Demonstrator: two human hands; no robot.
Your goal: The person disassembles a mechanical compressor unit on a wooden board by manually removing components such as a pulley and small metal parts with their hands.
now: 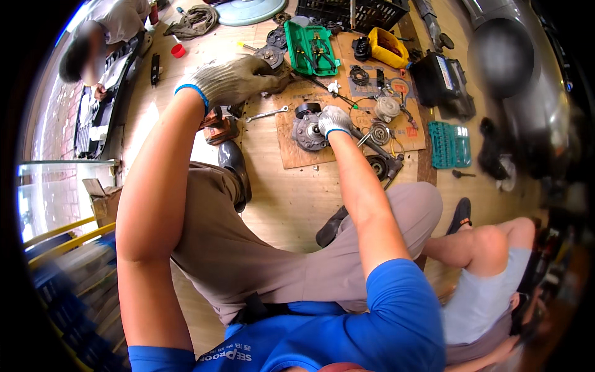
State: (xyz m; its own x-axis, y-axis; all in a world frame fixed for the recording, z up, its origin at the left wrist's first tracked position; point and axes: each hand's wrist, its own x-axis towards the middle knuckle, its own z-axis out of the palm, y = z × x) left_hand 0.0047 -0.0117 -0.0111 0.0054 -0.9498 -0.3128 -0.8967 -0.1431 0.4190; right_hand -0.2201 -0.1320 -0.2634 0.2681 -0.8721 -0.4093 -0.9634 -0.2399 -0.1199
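Note:
My left hand [238, 79], in a knitted work glove with a blue cuff, reaches above the far side of the board. Its fingers are loosely bent and apart, and no held thing shows in them. Just beyond it lie round metal discs [271, 56]. In its glove, my right hand [335, 119] is closed over the right side of a round metal pump-like housing [308, 131] with a black pulley [307, 110]; its fingertips are partly hidden. A combination wrench [268, 113] lies between my hands.
A cardboard sheet [291, 158] lies under the parts. Around it are an open green tool case [296, 46], a yellow container [389, 48], a black battery [434, 77], a teal socket case [450, 146] and an orange power tool [220, 131]. Another person [118, 25] bends at far left; someone sits at right.

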